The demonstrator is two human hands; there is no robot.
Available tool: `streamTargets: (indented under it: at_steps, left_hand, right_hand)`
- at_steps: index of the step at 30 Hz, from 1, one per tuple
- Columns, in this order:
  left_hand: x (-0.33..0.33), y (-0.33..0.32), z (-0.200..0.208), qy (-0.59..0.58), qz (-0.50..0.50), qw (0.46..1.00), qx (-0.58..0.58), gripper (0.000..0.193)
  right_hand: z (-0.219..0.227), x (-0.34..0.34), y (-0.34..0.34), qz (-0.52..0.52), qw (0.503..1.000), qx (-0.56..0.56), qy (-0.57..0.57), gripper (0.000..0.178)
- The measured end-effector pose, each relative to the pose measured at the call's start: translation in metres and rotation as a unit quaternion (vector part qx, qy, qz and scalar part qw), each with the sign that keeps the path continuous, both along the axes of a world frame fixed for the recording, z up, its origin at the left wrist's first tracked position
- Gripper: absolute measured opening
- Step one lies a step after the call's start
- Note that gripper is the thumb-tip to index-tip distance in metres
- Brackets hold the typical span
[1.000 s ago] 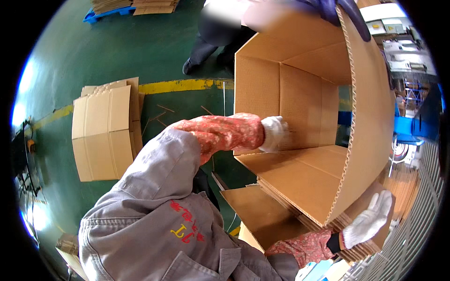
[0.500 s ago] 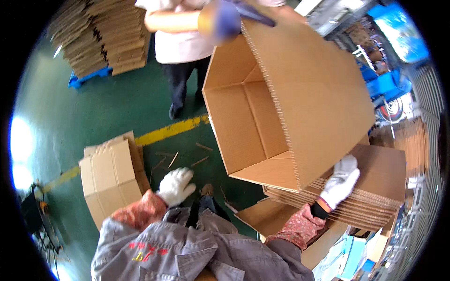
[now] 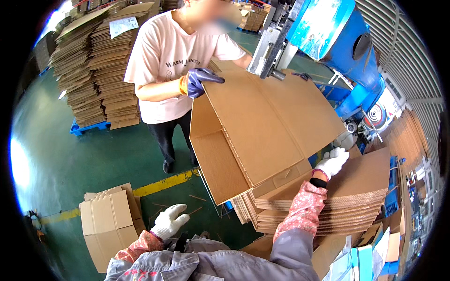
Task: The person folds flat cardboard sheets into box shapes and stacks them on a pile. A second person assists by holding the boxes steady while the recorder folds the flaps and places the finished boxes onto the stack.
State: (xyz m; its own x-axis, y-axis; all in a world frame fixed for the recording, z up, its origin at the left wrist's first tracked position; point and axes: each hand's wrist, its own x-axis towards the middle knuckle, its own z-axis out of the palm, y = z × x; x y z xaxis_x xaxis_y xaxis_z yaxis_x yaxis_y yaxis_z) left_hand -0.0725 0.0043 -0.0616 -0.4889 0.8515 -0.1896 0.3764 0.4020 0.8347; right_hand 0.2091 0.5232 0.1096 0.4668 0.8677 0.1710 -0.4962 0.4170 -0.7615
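Observation:
A large brown cardboard box (image 3: 262, 126) is tilted in front of me, its open end toward the lower left. Across from me, a person in a pale T-shirt (image 3: 161, 51) grips its far left edge with a purple-blue glove (image 3: 199, 83). My right hand (image 3: 332, 162), in a white glove, reaches over a stack of flattened cartons (image 3: 347, 187) near the box's right corner. Its fingers are stretched out and hold nothing visible. Low over the floor, my left hand (image 3: 169, 221), also white-gloved, is apart from everything with its fingers spread.
A blue machine (image 3: 328, 33) stands above the box's far edge. Tall stacks of flat cardboard (image 3: 101, 70) rest on a blue pallet at the far left. Folded cardboard (image 3: 110, 215) and scraps lie on the green floor near a yellow line (image 3: 166, 182). Blue-white packaging (image 3: 361, 260) sits lower right.
The view has lifted, bringing the blue machine and more of the person into sight. The box has turned, its broad side now flatter beneath the machine. My right hand has reached farther forward.

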Motion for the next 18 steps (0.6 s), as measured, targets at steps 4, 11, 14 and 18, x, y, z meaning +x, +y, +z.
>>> streamTargets:
  at_steps: [4,11,14,18]
  left_hand:
    - [0.01,0.011,0.02,-0.008,-0.026,0.999,0.024,0.065]
    - [0.017,-0.003,0.028,-0.08,-0.002,0.995,0.053,0.087]
    - [0.017,-0.018,0.021,-0.198,0.054,0.974,0.096,0.098]
    - [0.005,-0.027,0.023,-0.262,0.058,0.947,0.178,0.103]
  right_hand:
    - [0.008,0.028,0.054,-0.011,0.999,0.015,-0.047,0.071]
    - [0.007,0.022,0.076,-0.051,0.994,-0.087,-0.042,0.08]
    - [-0.01,0.007,0.092,0.004,0.996,-0.087,0.013,0.083]
    - [-0.056,0.075,0.177,0.05,0.993,-0.05,0.091,0.088]
